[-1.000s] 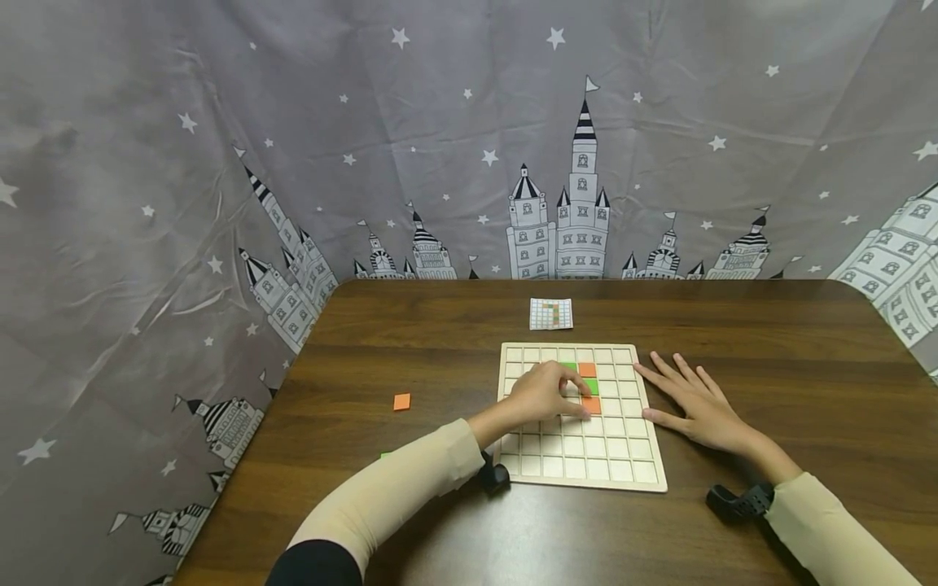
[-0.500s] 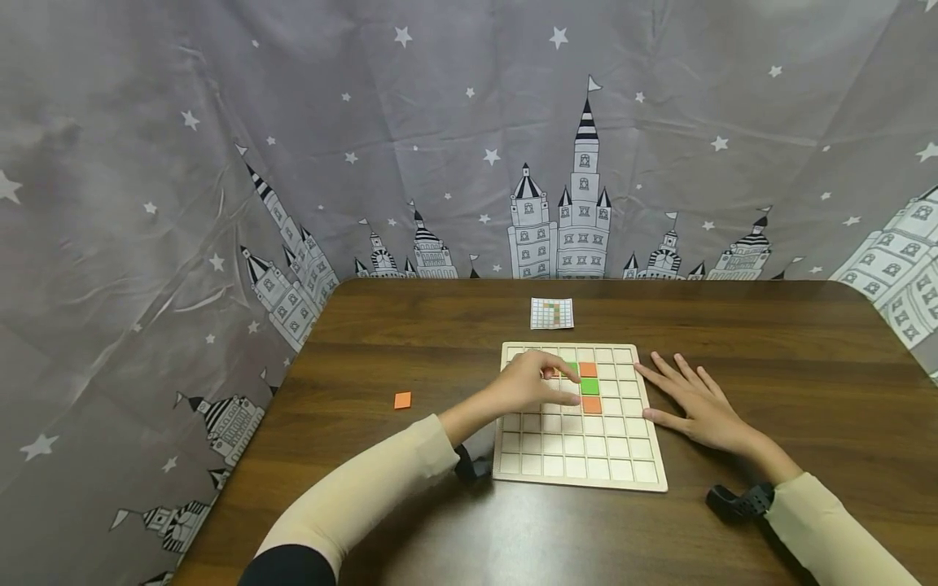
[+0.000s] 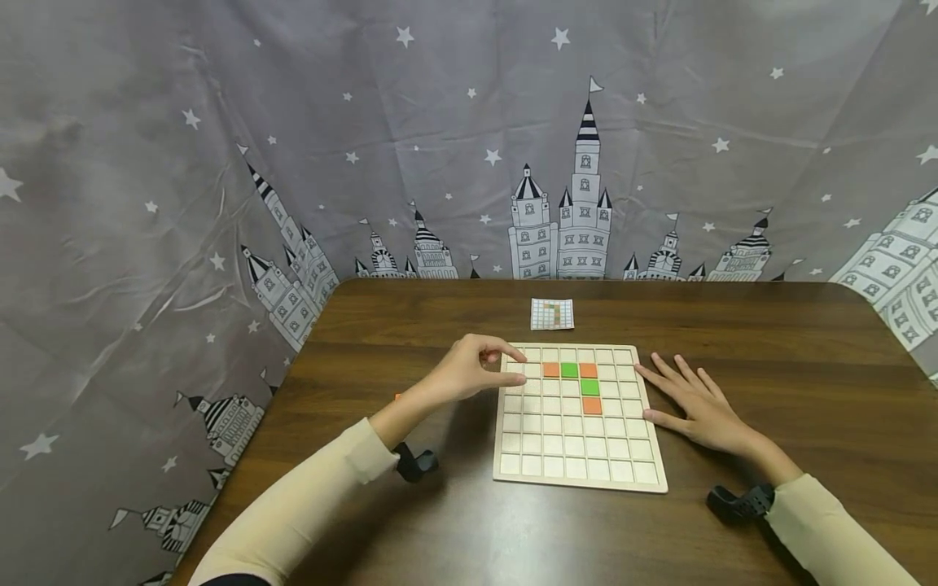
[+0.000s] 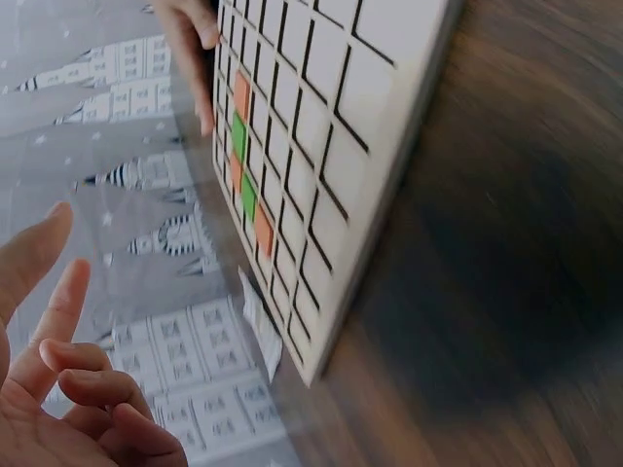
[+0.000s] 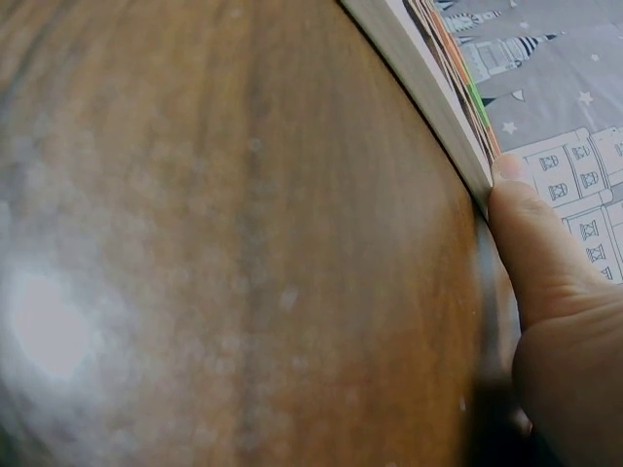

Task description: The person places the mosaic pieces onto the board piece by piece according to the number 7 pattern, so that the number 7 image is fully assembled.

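Note:
A pale wooden grid board (image 3: 542,445) lies on the table, with orange and green square tiles in some of its cells. Three tiles run along one row: an orange tile (image 3: 551,370), a green tile (image 3: 569,370) and another orange one. Below the row's right end sit a second green tile (image 3: 589,387) and a further orange tile (image 3: 592,405). Over the board's left edge hovers my left hand (image 3: 469,370), thumb and index finger apart with nothing between them. My right hand (image 3: 696,407) rests spread beside the board; its thumb (image 5: 531,233) touches the edge.
Behind the board lies a small printed grid card (image 3: 552,314) with coloured squares. A loose orange tile (image 3: 399,396) on the table is mostly hidden by my left wrist. A grey castle-print curtain (image 3: 425,98) hangs behind the wooden table (image 3: 733,317).
My left hand has drawn back leftward from the tiles to the board's left edge, uncovering the tile row. My right hand has stayed in place.

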A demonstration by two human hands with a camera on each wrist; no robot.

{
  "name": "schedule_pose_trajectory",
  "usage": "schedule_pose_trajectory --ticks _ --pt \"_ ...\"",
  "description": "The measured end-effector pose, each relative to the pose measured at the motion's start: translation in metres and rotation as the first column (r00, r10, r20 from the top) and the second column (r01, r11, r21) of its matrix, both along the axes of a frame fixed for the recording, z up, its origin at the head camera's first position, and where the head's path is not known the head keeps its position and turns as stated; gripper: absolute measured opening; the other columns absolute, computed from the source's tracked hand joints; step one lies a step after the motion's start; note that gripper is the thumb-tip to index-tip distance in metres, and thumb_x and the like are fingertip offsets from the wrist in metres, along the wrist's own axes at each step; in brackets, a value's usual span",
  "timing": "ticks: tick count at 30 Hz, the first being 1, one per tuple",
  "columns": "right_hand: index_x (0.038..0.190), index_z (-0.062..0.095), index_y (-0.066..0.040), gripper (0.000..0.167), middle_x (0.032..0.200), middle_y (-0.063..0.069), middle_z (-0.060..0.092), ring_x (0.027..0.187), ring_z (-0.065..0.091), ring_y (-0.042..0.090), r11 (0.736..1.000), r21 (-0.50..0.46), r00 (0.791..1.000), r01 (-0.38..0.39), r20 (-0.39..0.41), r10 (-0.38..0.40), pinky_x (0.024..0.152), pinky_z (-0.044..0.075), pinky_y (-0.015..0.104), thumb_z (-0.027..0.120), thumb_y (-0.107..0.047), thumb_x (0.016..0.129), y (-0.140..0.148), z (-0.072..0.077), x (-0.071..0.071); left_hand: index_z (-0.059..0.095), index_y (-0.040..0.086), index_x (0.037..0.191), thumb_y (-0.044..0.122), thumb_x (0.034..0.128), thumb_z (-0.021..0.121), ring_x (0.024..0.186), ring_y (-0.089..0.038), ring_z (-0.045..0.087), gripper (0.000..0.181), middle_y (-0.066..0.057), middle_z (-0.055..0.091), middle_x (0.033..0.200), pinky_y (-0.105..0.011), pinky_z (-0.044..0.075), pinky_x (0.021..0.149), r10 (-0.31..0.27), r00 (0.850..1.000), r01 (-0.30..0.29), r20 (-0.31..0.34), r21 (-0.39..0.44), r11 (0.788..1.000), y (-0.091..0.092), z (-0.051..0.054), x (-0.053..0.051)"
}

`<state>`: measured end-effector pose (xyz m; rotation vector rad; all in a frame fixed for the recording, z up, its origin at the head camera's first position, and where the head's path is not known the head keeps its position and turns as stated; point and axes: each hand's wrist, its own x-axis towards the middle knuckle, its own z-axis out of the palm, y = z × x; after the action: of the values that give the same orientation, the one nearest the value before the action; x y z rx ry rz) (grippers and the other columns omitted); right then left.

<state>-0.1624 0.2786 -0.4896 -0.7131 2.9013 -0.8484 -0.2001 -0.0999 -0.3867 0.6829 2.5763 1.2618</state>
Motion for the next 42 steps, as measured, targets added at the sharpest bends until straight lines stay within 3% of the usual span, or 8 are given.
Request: schedule_pose_trajectory --ticks 10,16,23,29,34,37,40,42 --pt "0.159 0.029 -0.022 0.072 0.161 0.024 0.018 0.146 0.006 0.051 1.0 -0.009 1.0 -0.006 -0.002 0.006 0.111 0.0 0.067 0.064 -0.038 0.097 0.0 0.002 0.0 0.078 0.015 0.104 0.022 0.0813 0.085 0.07 -0.013 0.035 0.025 -0.002 0.034 0.073 -0.028 0.029 0.062 0.12 0.993 -0.12 -0.004 0.05 0.992 -0.054 0.006 0.006" --pt "0.159 0.029 -0.023 0.073 0.161 0.023 0.018 0.146 0.006 0.051 1.0 -0.006 1.0 -0.006 0.0 0.006 0.111 0.0 0.067 0.064 -0.038 0.097 -0.001 0.0 0.0 0.077 0.014 0.107 0.022 0.083 0.084 0.054 -0.011 0.024 0.026 -0.003 0.033 0.075 -0.024 0.025 0.045 0.127 0.985 -0.135 0.116 0.059 0.989 -0.086 0.001 0.015" --pt "0.159 0.029 -0.023 0.073 0.161 0.024 0.018 0.146 0.006 0.051 1.0 -0.004 1.0 -0.002 0.007 0.002 0.111 0.0 0.067 0.064 -0.039 0.097 -0.001 0.001 0.001 0.075 0.005 0.11 0.015 0.0859 0.08 0.066 -0.013 0.035 0.027 -0.007 0.038 0.076 -0.024 0.031 0.059 0.063 0.992 -0.071 0.107 0.068 0.995 -0.122 -0.012 0.021" --pt "0.159 0.029 -0.022 0.073 0.161 0.024 0.018 0.146 0.005 0.051 1.0 -0.003 1.0 -0.001 0.01 0.001 0.111 0.0 0.067 0.064 -0.039 0.097 -0.001 0.001 0.001 0.073 -0.003 0.11 0.011 0.0851 0.08 0.066 -0.012 0.038 0.029 -0.009 0.042 0.077 -0.023 0.032 0.06 0.009 0.993 -0.015 0.117 0.048 0.999 -0.145 -0.017 0.027" --pt "0.159 0.029 -0.023 0.073 0.162 0.023 0.018 0.146 0.006 0.051 1.0 -0.003 1.0 -0.002 0.008 0.002 0.111 0.0 0.067 0.064 -0.04 0.097 -0.001 0.002 0.001 0.073 -0.005 0.109 0.011 0.0836 0.081 0.071 -0.012 0.04 0.031 -0.014 0.066 0.09 -0.023 0.034 0.062 -0.003 0.99 0.0 0.14 0.02 1.0 -0.162 -0.023 0.034" --pt "0.159 0.029 -0.023 0.073 0.162 0.023 0.018 0.146 0.006 0.051 1.0 0.003 1.0 0.0 0.002 0.0 0.111 0.001 0.067 0.064 -0.04 0.097 -0.001 0.002 0.001 0.072 -0.006 0.108 0.01 0.0839 0.081 0.069 -0.01 0.04 0.03 -0.009 0.066 0.087 -0.023 0.034 0.062 -0.014 0.988 0.012 0.152 0.014 1.0 -0.172 -0.03 0.037" --pt "0.159 0.029 -0.024 0.073 0.162 0.023 0.018 0.146 0.006 0.05 1.0 0.007 1.0 0.001 -0.001 -0.001 0.111 0.001 0.067 0.064 -0.04 0.097 -0.001 0.001 0.001 0.073 -0.006 0.107 0.01 0.0848 0.08 0.066 -0.009 0.038 0.028 -0.003 0.052 0.077 -0.023 0.033 0.06 -0.031 0.984 0.03 0.174 0.006 1.0 -0.18 -0.037 0.039" --pt "0.159 0.029 -0.024 0.073 0.162 0.023 0.018 0.146 0.006 0.05 1.0 0.008 1.0 0.0 -0.003 0.0 0.111 0.001 0.066 0.064 -0.04 0.097 -0.001 0.001 0.001 0.073 -0.005 0.108 0.01 0.0849 0.08 0.066 -0.008 0.038 0.028 -0.001 0.053 0.077 -0.023 0.032 0.059 -0.043 0.98 0.042 0.192 0.008 0.999 -0.184 -0.042 0.04"
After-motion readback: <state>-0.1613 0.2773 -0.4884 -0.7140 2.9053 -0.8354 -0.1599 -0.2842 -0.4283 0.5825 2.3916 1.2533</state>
